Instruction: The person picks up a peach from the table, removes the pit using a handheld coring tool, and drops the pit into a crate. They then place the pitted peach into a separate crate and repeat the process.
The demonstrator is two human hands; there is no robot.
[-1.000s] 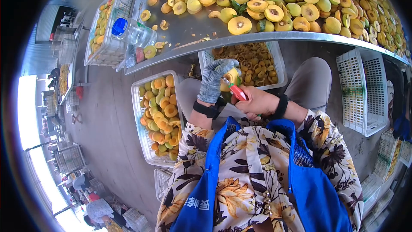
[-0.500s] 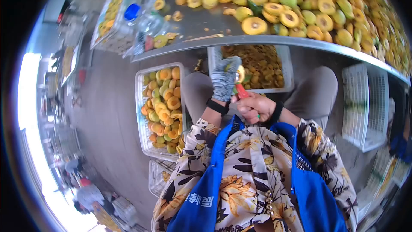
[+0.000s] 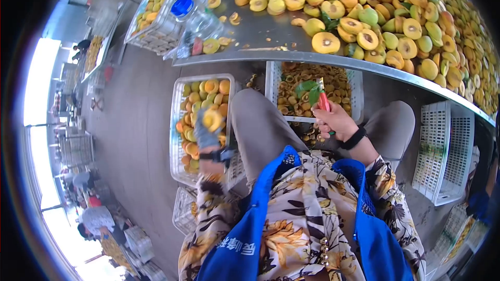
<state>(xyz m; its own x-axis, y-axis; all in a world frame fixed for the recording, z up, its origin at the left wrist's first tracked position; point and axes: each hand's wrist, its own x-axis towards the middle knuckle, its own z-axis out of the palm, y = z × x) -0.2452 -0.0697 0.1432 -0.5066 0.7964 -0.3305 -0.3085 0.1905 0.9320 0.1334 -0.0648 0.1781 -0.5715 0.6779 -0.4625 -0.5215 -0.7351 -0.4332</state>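
Observation:
My left hand (image 3: 207, 131), in a grey glove, is over the crate of halved fruit (image 3: 229, 84), fingers closed around a yellow fruit half (image 3: 212, 120); motion blurs it. My bare right hand (image 3: 336, 120) grips a red-handled tool (image 3: 324, 102), whose metal tip points up. Green leaves (image 3: 311, 89) show beside the tip. Below them, a white crate (image 3: 356, 86) under the table edge holds brown and yellow fruit scraps (image 3: 291, 80).
A metal table (image 3: 271, 31) bears a large heap of halved fruit (image 3: 385, 21) and a blue-capped bottle (image 3: 200, 21). Stacked white crates (image 3: 435, 151) stand at right; another full crate (image 3: 161, 28) is at upper left. People are in the left distance.
My left hand has moved left and down from the tool to the fruit crate with a fruit half. My right hand has shifted slightly right, still on the tool. The view has shifted too.

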